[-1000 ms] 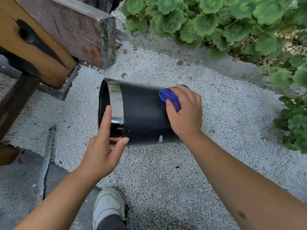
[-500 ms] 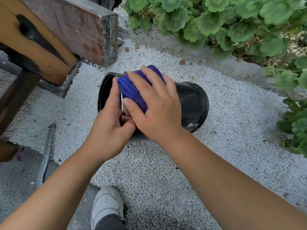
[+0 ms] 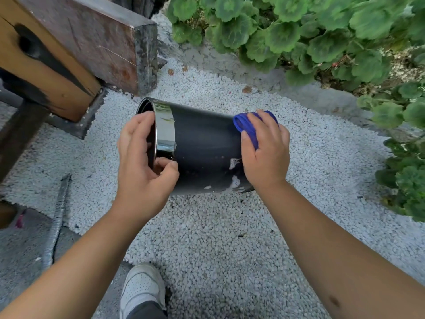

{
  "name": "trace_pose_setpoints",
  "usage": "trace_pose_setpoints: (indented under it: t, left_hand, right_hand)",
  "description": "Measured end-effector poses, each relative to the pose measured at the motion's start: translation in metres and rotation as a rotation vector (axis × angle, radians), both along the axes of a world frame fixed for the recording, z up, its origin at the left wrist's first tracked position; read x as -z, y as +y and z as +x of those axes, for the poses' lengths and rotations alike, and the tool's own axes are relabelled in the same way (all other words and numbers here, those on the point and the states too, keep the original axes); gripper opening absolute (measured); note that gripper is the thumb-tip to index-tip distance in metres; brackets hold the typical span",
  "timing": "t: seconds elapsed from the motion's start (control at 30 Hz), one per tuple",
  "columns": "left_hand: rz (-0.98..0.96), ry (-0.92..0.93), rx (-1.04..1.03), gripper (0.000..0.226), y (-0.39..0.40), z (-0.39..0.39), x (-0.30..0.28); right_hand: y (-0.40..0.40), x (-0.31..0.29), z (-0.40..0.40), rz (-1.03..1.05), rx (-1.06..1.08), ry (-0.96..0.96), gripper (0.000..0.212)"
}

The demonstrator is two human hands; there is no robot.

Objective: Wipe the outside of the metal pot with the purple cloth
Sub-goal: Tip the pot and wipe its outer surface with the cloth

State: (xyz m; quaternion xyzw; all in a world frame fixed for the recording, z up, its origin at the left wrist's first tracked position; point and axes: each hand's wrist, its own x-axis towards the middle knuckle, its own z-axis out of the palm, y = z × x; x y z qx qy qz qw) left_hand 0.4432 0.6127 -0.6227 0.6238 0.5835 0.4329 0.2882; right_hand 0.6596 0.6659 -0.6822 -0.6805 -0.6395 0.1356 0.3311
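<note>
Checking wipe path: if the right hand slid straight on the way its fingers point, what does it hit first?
The right hand points up and away over the metal pot, pressing the purple cloth. Past the pot's curve it likely meets only white gravel; depth is unclear.

The tall cylindrical metal pot [image 3: 202, 153] has a matt dark wall and a mirror-glossy rim band. The bunched purple cloth [image 3: 247, 125] looks soft. Rough weathered brown wooden beams [image 3: 76, 49] fill the upper left, over coarse white gravel [image 3: 230, 238].
</note>
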Motion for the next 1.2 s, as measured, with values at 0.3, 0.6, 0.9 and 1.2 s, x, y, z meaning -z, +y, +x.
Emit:
trace_pose_setpoints:
  t: [0.3,0.6,0.9,1.2]
  left_hand:
    - [0.108,0.330,-0.029,0.070,-0.011,-0.005,0.006]
    - [0.014,0.237,0.011,0.073,0.005,-0.013,0.011]
    - [0.013,0.238,0.085,0.080,0.010,-0.012,0.002]
    - [-0.128,0.131,0.001,0.069,0.006,-0.019,0.009]
  right_hand:
    - [0.007,-0.003,-0.002,0.048,-0.029,-0.027,0.038]
    - [-0.014,-0.053,-0.081,0.293,-0.240,0.152,0.045]
    - [-0.019,-0.023,-0.070,0.335,-0.239,-0.072,0.039]
    - [-0.014,0.011,-0.005,0.029,-0.032,-0.075,0.047]
